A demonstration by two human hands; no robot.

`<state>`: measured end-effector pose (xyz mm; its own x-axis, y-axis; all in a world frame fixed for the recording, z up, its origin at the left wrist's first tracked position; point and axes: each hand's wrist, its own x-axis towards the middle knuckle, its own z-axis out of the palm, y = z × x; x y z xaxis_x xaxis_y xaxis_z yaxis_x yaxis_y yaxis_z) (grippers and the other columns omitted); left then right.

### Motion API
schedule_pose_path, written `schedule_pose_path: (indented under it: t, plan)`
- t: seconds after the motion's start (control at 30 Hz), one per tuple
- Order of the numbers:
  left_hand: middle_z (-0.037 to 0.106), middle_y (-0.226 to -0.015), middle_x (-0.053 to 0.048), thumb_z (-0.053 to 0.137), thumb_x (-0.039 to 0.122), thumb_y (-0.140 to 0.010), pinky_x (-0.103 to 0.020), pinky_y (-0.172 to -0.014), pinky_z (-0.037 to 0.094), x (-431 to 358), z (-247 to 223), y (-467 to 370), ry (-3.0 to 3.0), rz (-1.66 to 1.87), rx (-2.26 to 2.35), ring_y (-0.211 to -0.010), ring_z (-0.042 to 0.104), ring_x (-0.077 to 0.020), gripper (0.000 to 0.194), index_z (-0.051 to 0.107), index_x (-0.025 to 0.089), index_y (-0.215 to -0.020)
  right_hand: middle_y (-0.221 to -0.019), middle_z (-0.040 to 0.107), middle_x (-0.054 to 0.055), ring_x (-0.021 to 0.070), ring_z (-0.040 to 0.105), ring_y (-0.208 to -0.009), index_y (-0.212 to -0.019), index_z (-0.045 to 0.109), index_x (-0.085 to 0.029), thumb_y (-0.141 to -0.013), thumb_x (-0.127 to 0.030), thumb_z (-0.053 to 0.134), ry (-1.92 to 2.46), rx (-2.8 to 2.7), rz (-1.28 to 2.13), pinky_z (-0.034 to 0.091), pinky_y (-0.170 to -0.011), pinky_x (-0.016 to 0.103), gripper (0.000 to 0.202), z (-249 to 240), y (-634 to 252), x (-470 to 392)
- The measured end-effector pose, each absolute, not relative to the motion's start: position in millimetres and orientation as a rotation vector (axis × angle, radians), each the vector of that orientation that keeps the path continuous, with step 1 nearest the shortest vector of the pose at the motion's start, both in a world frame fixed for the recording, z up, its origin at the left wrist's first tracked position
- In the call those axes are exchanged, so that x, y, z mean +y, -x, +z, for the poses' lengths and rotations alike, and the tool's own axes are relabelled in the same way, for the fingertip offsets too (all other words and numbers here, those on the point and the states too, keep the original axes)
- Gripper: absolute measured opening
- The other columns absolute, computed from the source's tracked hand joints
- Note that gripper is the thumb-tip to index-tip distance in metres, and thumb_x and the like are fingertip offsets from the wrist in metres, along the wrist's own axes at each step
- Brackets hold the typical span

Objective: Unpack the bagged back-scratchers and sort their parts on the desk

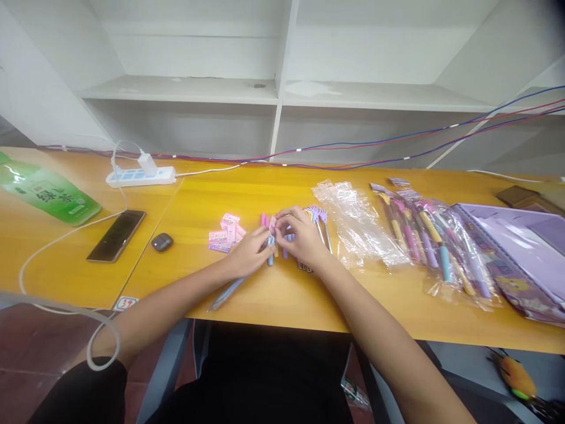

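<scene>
My left hand (252,253) is closed on a light-blue back scratcher in a clear plastic sleeve (227,294), whose lower end juts out towards the table's front edge. At its top end, my right hand (302,235) pinches a small pink card (272,224); whether the card is inside the sleeve I cannot tell. Under and beside my right hand lie several unwrapped back scratchers (324,218) with hand-shaped heads and metal rods, partly hidden. More pink cards (227,235) lie in a loose pile left of my hands.
Empty clear bags (359,227) lie to the right, then several bagged back scratchers (428,235) and a purple folder (521,247). On the left are a green bottle (53,188), a phone (117,235), a black case (162,242) and a power strip (141,176). Cables run along the back.
</scene>
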<state>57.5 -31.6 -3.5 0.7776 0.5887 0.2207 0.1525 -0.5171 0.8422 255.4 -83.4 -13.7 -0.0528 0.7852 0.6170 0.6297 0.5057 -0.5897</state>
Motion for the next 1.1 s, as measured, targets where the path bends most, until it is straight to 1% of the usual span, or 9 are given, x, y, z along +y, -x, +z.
schedule_pose_path:
  t: [0.17, 0.37, 0.5, 0.6, 0.73, 0.83, 0.93, 1.03, 1.1]
  plan:
    - [0.064, -0.112, -0.009, 0.055, 0.025, -0.101, -0.038, -0.098, 0.048, -30, -5, -57, -2.197, 0.594, 0.483, -0.104, 0.062, -0.0262, 0.016, 0.069, 0.021, -0.105, -0.114, 0.061, 0.010, 0.0161, 0.063, -0.074, -0.092, 0.062, -0.023, -0.094, -0.018, 0.065, 1.261, -1.788, 0.096, 0.063, -0.065, 0.035, 0.006, -16, -255, -84]
    - [0.064, -0.109, -0.010, 0.056, 0.024, -0.099, -0.040, -0.101, 0.047, -29, 0, -57, -2.206, 0.576, 0.457, -0.109, 0.062, -0.0290, 0.014, 0.070, 0.021, -0.101, -0.114, 0.064, 0.010, 0.0158, 0.062, -0.072, -0.087, 0.059, -0.022, -0.090, -0.013, 0.065, 1.319, -1.824, -0.025, 0.057, -0.065, 0.034, 0.011, -14, -255, -86]
    - [0.065, -0.106, -0.009, 0.056, 0.024, -0.098, -0.039, -0.098, 0.048, -28, 1, -58, -2.170, 0.596, 0.459, -0.106, 0.063, -0.0280, 0.014, 0.069, 0.021, -0.100, -0.110, 0.062, 0.009, 0.0156, 0.059, -0.070, -0.085, 0.058, -0.022, -0.086, -0.012, 0.065, 1.298, -1.798, 0.014, 0.055, -0.062, 0.034, 0.013, -12, -254, -85]
    - [0.065, -0.096, -0.007, 0.057, 0.024, -0.096, -0.036, -0.090, 0.049, -28, 4, -58, -2.096, 0.607, 0.496, -0.097, 0.062, -0.0259, 0.013, 0.068, 0.020, -0.098, -0.107, 0.062, 0.009, 0.0171, 0.061, -0.075, -0.085, 0.057, -0.023, -0.083, -0.010, 0.066, 1.255, -1.751, 0.061, 0.056, -0.062, 0.033, 0.015, -9, -254, -84]
    - [0.059, -0.072, 0.000, 0.051, 0.024, -0.097, -0.027, -0.063, 0.045, -30, 4, -56, -1.838, 0.500, 0.559, -0.065, 0.056, -0.0168, 0.020, 0.069, 0.019, -0.105, -0.098, 0.065, 0.006, 0.0200, 0.064, -0.084, -0.082, 0.053, -0.024, -0.079, -0.012, 0.069, 1.263, -1.655, 0.093, 0.056, -0.063, 0.030, 0.020, -8, -259, -84]
    - [0.058, -0.068, 0.001, 0.051, 0.027, -0.096, -0.023, -0.049, 0.038, -29, -1, -57, -1.626, 0.441, 0.551, -0.050, 0.047, -0.0116, 0.026, 0.069, 0.017, -0.112, -0.083, 0.065, 0.001, 0.0170, 0.062, -0.072, -0.083, 0.053, -0.024, -0.079, -0.013, 0.068, 1.347, -1.572, 0.110, 0.053, -0.062, 0.029, 0.019, -9, -266, -82]
    - [0.063, -0.072, -0.002, 0.053, 0.028, -0.092, -0.021, -0.043, 0.035, -28, -7, -60, -1.437, 0.417, 0.525, -0.049, 0.047, -0.0112, 0.029, 0.068, 0.014, -0.112, -0.071, 0.061, -0.004, 0.0136, 0.057, -0.060, -0.090, 0.055, -0.024, -0.083, -0.018, 0.066, 1.423, -1.519, 0.117, 0.049, -0.060, 0.027, 0.015, -11, -272, -80]
    - [0.063, -0.072, -0.004, 0.057, 0.028, -0.087, -0.020, -0.040, 0.034, -27, -6, -63, -1.294, 0.398, 0.504, -0.049, 0.047, -0.0110, 0.030, 0.068, 0.012, -0.110, -0.080, 0.066, -0.001, 0.0138, 0.060, -0.062, -0.103, 0.059, -0.024, -0.095, -0.027, 0.063, 1.390, -1.547, 0.106, 0.051, -0.062, 0.028, 0.009, -13, -277, -77]
    - [0.062, -0.071, -0.003, 0.058, 0.027, -0.085, -0.020, -0.039, 0.034, -26, -4, -64, -1.243, 0.387, 0.500, -0.047, 0.046, -0.0107, 0.030, 0.068, 0.012, -0.109, -0.093, 0.071, 0.003, 0.0151, 0.065, -0.067, -0.114, 0.060, -0.024, -0.101, -0.034, 0.062, 1.335, -1.599, 0.145, 0.054, -0.065, 0.030, 0.016, -15, -280, -76]
